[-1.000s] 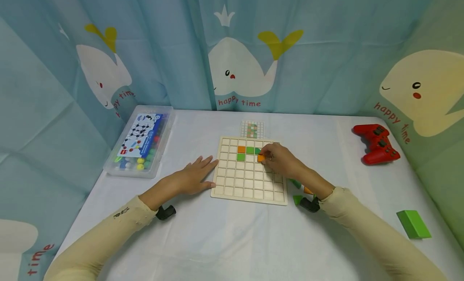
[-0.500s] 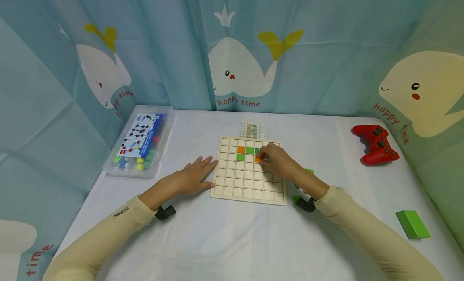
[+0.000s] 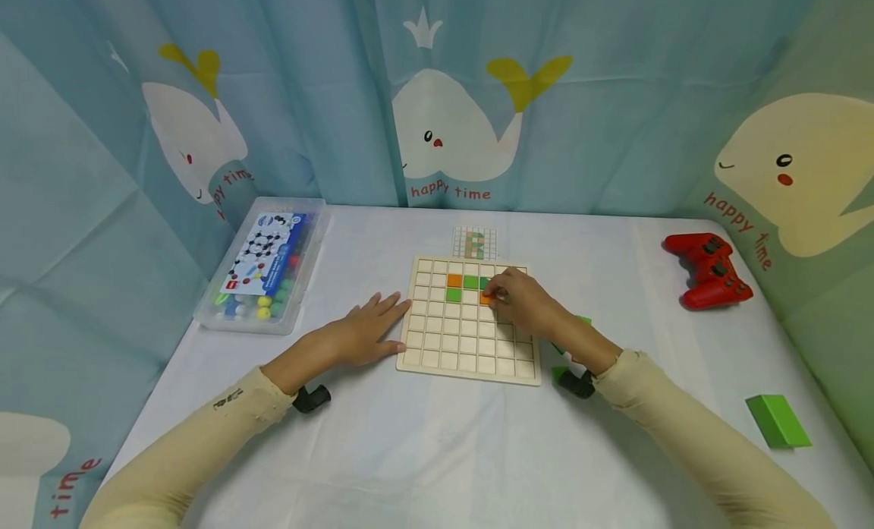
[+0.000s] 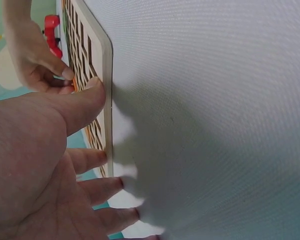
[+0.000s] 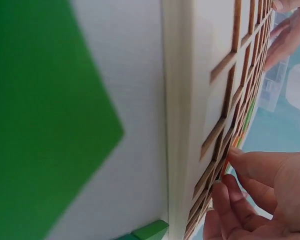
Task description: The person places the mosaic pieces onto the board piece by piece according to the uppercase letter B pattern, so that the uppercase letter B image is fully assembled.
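Observation:
A wooden grid board (image 3: 457, 347) lies on the white table. My left hand (image 3: 369, 332) is spread flat, its thumb and fingertips touching the board's left edge. My right hand (image 3: 526, 303) reaches over the upper right of the board, pinching an orange tile (image 3: 485, 297) at one of its squares. Along the row above sit another orange tile (image 3: 454, 280), a light green tile (image 3: 471, 281) and a dark green tile (image 3: 484, 283) partly covered by the fingers. One more light green tile (image 3: 454, 294) sits below the left orange one.
A small pattern card (image 3: 475, 243) lies behind the board. At the left stands a clear plastic box (image 3: 300, 286) of coloured pieces. Loose green pieces (image 3: 559, 373) lie under the right forearm. A red game controller (image 3: 708, 272) and a green block (image 3: 777, 421) are at the right.
My right hand has shifted slightly left with the orange tile, which now lines up with a square below the dark green tile. My left hand has stayed still.

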Available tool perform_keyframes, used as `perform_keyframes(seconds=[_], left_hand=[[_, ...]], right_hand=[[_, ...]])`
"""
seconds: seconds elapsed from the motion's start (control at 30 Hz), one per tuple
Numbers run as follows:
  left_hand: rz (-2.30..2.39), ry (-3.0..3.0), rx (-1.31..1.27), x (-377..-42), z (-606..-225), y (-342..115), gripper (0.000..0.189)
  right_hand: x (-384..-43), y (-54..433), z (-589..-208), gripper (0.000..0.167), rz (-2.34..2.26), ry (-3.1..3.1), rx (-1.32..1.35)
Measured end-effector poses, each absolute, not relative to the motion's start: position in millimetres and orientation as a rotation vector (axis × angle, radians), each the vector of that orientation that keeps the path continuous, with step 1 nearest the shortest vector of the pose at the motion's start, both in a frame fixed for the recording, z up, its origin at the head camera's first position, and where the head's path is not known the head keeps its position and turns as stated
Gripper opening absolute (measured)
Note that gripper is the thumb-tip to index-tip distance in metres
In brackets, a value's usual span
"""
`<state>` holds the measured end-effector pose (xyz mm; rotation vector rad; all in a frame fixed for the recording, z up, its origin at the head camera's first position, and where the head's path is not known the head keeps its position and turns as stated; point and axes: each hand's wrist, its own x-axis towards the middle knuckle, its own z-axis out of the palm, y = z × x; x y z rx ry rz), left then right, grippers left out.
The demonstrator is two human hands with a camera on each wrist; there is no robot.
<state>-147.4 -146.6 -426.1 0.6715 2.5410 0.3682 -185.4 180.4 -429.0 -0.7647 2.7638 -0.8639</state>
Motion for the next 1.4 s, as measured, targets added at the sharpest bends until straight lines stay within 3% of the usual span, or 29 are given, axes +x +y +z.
perform_keyframes(seconds=[0.13, 0.4, 0.7, 1.07, 1.4], left_hand=[[0.374, 2.533, 0.661, -148.4, -424.9, -145.9, 0.083], [0.366, 2.531, 0.664, -150.0, -419.9, -145.5, 0.083], [0.359, 2.533, 0.656, -149.8, -421.0, -148.1, 0.083], [0.359, 2.545, 0.677, -148.1, -421.4, -148.6, 0.083], [0.354, 2.545, 0.673, -147.6, -421.9, -148.2, 0.083]], right_hand=[[-185.1, 186.2, -424.7, 0.017, -0.878, 2.751, -0.758], [-180.4, 241.6, -404.5, 0.029, -1.029, 2.762, -0.414], [-146.7, 307.4, -404.7, 0.044, -0.956, 2.706, -0.147], [-100.0, 333.8, -420.0, 0.046, -0.964, 2.678, -0.155], [-83.2, 335.7, -428.4, 0.039, -0.964, 2.721, -0.201]])
